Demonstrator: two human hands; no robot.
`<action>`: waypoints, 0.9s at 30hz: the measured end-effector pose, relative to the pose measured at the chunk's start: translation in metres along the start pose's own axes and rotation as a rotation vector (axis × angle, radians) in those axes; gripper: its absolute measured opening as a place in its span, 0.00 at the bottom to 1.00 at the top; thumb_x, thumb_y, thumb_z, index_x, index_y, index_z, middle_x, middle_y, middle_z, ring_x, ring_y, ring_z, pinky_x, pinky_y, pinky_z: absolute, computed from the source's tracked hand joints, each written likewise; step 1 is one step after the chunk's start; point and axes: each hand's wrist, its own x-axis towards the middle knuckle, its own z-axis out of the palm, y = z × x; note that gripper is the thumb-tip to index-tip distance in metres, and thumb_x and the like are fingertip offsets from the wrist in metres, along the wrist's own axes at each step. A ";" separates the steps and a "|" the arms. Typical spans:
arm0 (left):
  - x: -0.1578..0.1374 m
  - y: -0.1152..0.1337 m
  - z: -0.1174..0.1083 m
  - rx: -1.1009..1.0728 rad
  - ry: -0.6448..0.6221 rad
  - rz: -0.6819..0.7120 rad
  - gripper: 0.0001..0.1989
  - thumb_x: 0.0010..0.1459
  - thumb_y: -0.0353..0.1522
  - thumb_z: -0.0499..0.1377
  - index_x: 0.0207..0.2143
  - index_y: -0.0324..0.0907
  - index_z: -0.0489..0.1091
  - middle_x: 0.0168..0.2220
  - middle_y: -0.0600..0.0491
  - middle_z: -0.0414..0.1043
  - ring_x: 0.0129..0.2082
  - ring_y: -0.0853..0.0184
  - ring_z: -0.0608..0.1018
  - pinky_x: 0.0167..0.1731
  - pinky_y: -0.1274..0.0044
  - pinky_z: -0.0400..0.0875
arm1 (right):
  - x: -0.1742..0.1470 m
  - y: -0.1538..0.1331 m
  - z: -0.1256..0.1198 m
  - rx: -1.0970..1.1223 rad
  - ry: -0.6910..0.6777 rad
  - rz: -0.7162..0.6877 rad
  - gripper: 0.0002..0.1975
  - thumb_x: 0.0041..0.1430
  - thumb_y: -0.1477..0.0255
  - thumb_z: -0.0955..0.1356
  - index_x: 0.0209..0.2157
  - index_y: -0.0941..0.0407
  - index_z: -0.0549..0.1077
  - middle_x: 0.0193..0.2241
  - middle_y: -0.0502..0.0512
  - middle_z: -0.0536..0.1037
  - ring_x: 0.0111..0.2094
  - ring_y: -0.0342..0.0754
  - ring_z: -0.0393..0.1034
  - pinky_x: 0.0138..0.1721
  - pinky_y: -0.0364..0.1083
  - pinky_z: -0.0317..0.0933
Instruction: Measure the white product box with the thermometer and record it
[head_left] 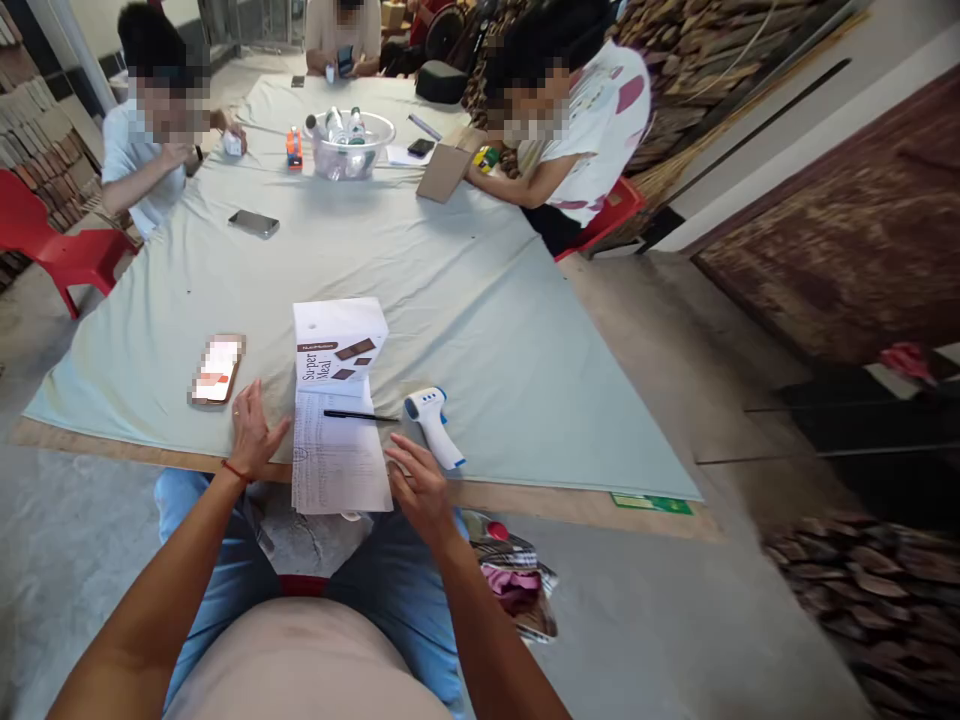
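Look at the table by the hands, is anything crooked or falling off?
Yes: the sheet of paper hangs over the table's near edge, between the left hand and right hand. A black pen lies across it. Nothing looks spilled.

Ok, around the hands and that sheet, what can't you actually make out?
Head view only:
- Sheet: writing too small to read.
- Phone screen: blurred out.
- Left hand, right hand: whether they touch the table is unclear.
- Bowl contents: too far away.
- Floor bag: partly behind the right arm.
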 end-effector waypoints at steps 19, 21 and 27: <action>0.014 0.008 0.049 -0.017 0.047 0.096 0.23 0.61 0.38 0.58 0.56 0.40 0.61 0.55 0.38 0.69 0.57 0.51 0.71 0.58 0.57 0.65 | 0.062 0.037 0.037 -0.538 -0.136 -0.024 0.10 0.61 0.77 0.66 0.36 0.56 0.81 0.36 0.62 0.74 0.38 0.55 0.62 0.39 0.50 0.55; 0.014 0.008 0.049 -0.023 0.045 0.087 0.22 0.61 0.38 0.59 0.55 0.40 0.61 0.55 0.39 0.69 0.57 0.51 0.70 0.58 0.57 0.65 | 0.063 0.038 0.036 -0.541 -0.157 -0.023 0.09 0.61 0.77 0.66 0.36 0.57 0.80 0.35 0.61 0.74 0.37 0.54 0.62 0.38 0.50 0.55; 0.013 0.010 0.046 -0.034 0.028 0.088 0.20 0.61 0.37 0.58 0.54 0.42 0.62 0.54 0.40 0.69 0.56 0.53 0.71 0.58 0.58 0.65 | 0.057 0.032 0.027 -0.283 0.070 -0.027 0.08 0.65 0.71 0.63 0.37 0.55 0.73 0.33 0.57 0.74 0.36 0.53 0.65 0.41 0.51 0.60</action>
